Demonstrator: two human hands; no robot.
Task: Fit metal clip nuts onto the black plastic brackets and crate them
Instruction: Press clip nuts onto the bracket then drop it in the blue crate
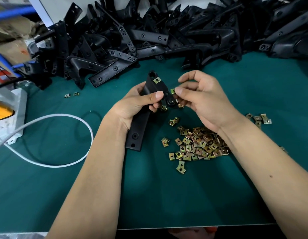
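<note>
The left hand [137, 104] grips a black bracket [146, 107] at mid-length, fingers wrapped round it and thumb pressed across its face. The bracket's long axis runs from the near edge of the worktop [63, 195] up and away, tilted slightly right. One clip nut [157, 80] is already seated at its far end. The right hand [199, 102] pinches a second nut [173, 91] between thumb and forefinger, just beside the bracket's right edge, near its round boss; whether it touches the edge cannot be told. Judged step: sliding this nut leftward onto that edge. The loose nut pile [199, 144] lies under the right wrist. Unfitted brackets [149, 31] are heaped along the far edge. A white cable [67, 116] loops at the left. No crate is visible.
</note>
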